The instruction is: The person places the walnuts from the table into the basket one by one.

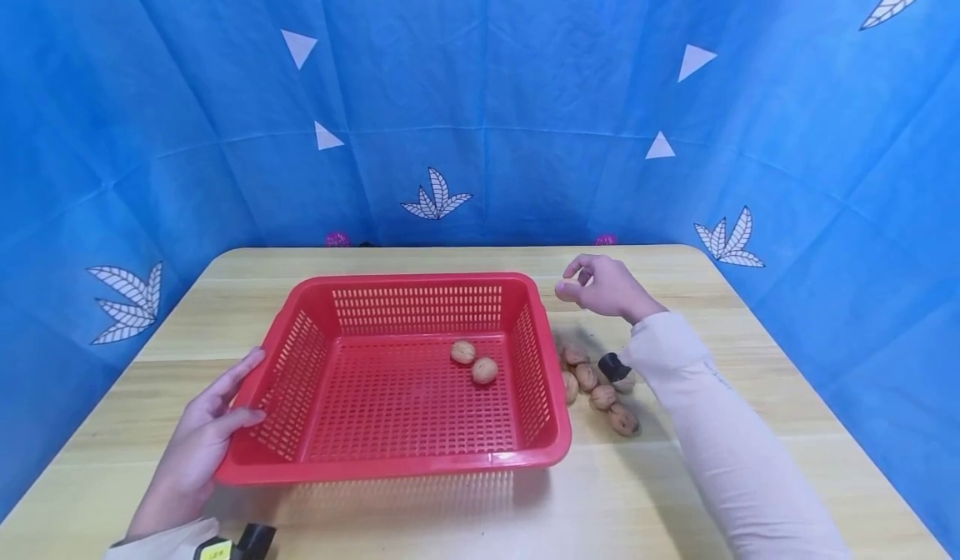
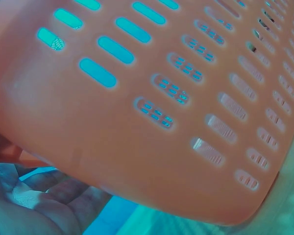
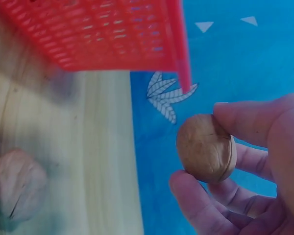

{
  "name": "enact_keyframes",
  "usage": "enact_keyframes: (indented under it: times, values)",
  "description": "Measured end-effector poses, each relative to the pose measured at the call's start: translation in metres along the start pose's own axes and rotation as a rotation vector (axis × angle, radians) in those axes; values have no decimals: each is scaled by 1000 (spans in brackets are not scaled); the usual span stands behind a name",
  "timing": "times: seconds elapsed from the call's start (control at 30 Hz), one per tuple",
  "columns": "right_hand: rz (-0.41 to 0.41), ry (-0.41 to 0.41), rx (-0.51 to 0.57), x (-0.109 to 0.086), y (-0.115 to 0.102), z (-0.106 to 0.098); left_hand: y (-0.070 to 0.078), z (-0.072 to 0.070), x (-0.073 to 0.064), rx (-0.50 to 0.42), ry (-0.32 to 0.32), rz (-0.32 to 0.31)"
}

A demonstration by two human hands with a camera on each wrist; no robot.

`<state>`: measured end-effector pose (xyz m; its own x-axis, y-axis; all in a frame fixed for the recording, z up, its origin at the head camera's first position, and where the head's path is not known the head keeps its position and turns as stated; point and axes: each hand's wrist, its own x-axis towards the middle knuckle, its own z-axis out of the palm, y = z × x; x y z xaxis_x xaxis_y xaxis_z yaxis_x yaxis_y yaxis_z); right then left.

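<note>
A red plastic basket (image 1: 390, 467) with slotted walls stands on the table, with two walnuts (image 1: 484, 370) lying in its right half. At the basket's left rim, my left hand (image 1: 191, 439) grips the edge with the thumb over it; the left wrist view shows fingers (image 2: 68, 198) under the rim. Beyond the basket's right side, my right hand (image 1: 603, 287) is raised above the table. In the right wrist view its thumb and fingers pinch a walnut (image 3: 206, 148); the head view hardly shows that nut.
Several loose walnuts (image 1: 587, 378) lie on the table right of the basket, partly under my right forearm. The pale wooden table (image 1: 750, 427) ends at a blue patterned curtain (image 1: 480, 60) behind and at both sides.
</note>
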<state>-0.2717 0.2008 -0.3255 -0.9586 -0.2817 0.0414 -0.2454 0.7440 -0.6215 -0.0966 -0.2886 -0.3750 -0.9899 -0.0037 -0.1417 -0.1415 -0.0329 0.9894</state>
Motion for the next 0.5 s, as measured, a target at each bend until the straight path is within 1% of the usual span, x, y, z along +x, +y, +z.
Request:
enact_keyframes:
  times: [0.1, 0.2, 0.3, 0.5]
  values:
    - [-13, 11, 16, 1, -9, -1, -1, 0, 0, -5, 3, -11]
    - [-6, 15, 33, 2, -17, -2, -1, -1, 0, -7, 1, -14]
    - [-5, 14, 42, 2, -24, -2, -2, -1, 1, -7, -5, -1]
    - [-43, 14, 18, 3, -36, -1, -2, -2, 1, -13, -9, 18]
